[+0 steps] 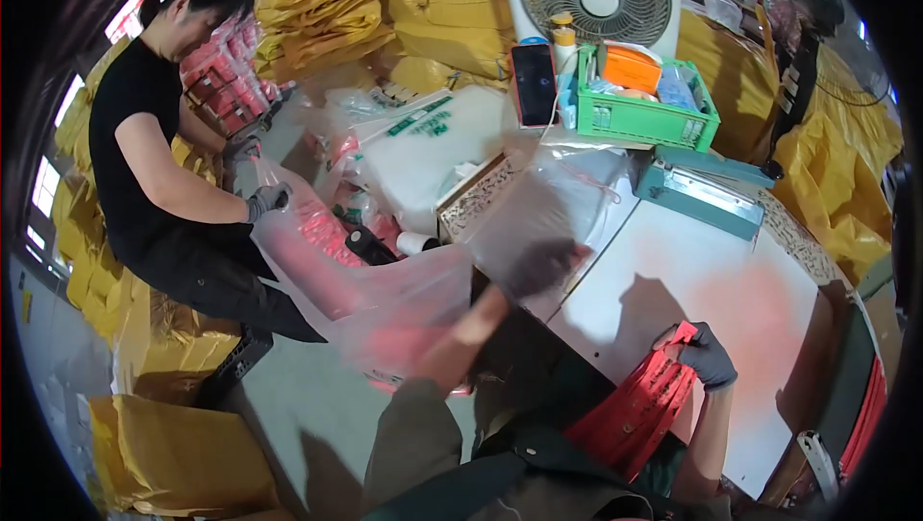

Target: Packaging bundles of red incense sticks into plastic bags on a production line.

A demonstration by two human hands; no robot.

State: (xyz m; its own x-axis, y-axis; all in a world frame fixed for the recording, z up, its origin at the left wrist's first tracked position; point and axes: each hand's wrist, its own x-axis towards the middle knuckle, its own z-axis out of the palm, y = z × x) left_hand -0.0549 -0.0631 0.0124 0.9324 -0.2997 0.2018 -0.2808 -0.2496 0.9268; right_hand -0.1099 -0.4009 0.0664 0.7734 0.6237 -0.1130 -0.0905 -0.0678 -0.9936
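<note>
White table (598, 317) | right hand (707, 358) pinches red bundle (636, 409) | left hand (540, 266) blurred by bags (514, 206), fingers: can't tell | step: seemingly bag pickup | next likely needs steady pinch

Red bundle (636, 408), top gathered in right hand (709, 358), fanning downward; clear plastic bag (553, 202) near blurred left hand (540, 269).

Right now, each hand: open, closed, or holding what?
Left hand: blurred near clear plastic; grip cannot be told.
Right hand: closed, holding a red bundle.
</note>
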